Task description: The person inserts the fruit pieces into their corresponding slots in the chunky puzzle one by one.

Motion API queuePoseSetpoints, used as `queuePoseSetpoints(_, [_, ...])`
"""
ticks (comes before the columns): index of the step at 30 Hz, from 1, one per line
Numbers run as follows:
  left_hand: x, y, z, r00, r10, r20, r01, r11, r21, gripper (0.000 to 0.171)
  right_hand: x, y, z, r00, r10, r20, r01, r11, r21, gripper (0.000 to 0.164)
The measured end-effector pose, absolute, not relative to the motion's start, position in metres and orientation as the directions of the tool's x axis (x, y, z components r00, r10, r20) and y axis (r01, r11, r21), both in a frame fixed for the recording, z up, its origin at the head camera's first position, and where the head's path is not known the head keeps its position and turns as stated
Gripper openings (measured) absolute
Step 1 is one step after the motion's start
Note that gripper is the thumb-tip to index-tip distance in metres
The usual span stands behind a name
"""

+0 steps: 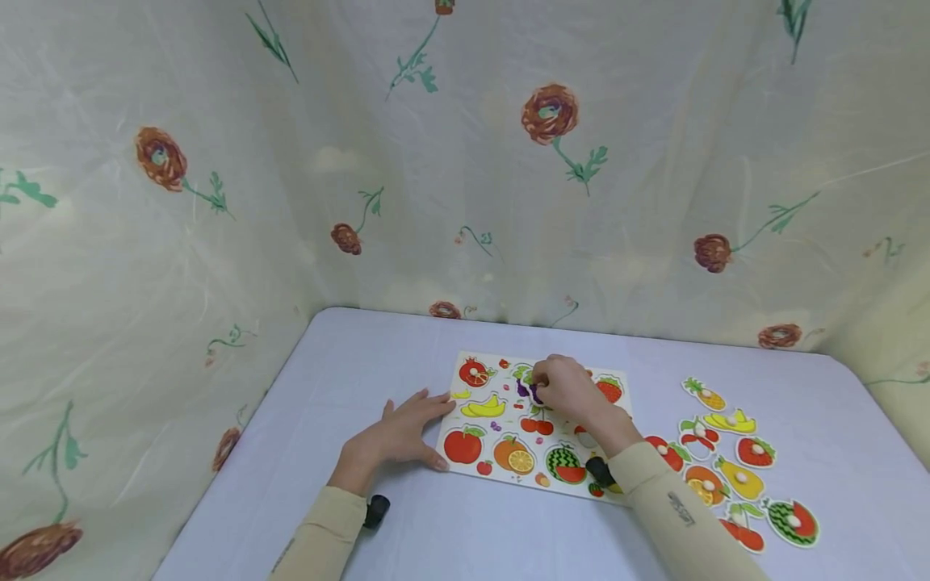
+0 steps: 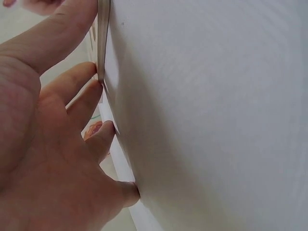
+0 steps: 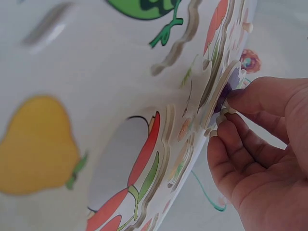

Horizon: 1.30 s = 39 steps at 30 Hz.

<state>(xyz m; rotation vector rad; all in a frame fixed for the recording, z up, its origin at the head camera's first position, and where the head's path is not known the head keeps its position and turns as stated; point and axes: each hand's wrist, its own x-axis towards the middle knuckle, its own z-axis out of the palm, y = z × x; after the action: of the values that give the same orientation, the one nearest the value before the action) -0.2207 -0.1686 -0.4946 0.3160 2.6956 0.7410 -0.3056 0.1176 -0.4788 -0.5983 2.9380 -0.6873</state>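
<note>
A white fruit puzzle board point(image 1: 508, 421) lies on the table, with pomegranate, banana, apple, orange, watermelon and cherry pictures showing. My left hand point(image 1: 392, 432) rests at its left edge with spread fingers; in the left wrist view the fingertips point(image 2: 96, 70) touch the board's side and the tabletop. My right hand point(image 1: 570, 391) is over the board's upper middle. Between thumb and fingers it pinches a purple grape puzzle piece point(image 3: 227, 94), tilted against the board beside the printed grapes. The fingers partly hide the piece, and the right forearm covers the board's lower right.
Loose fruit pieces lie in a group right of the board, among them a pineapple point(image 1: 705, 394), bananas point(image 1: 735, 421), a strawberry point(image 1: 756, 452), a pear point(image 1: 741, 480) and a watermelon point(image 1: 792, 523). A flowered curtain point(image 1: 465, 161) hangs behind the white table point(image 1: 363, 347).
</note>
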Motion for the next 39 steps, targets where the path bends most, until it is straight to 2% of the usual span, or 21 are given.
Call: queuePoseSetpoints(39, [-0.222,-0.170,-0.495,-0.922,0.296,-0.251,0.122,0.835,0.537,0.092,-0.317,0.099,-0.481,-0.928,-0.371,0.001,-0.331,0.827,-0.453,0.011])
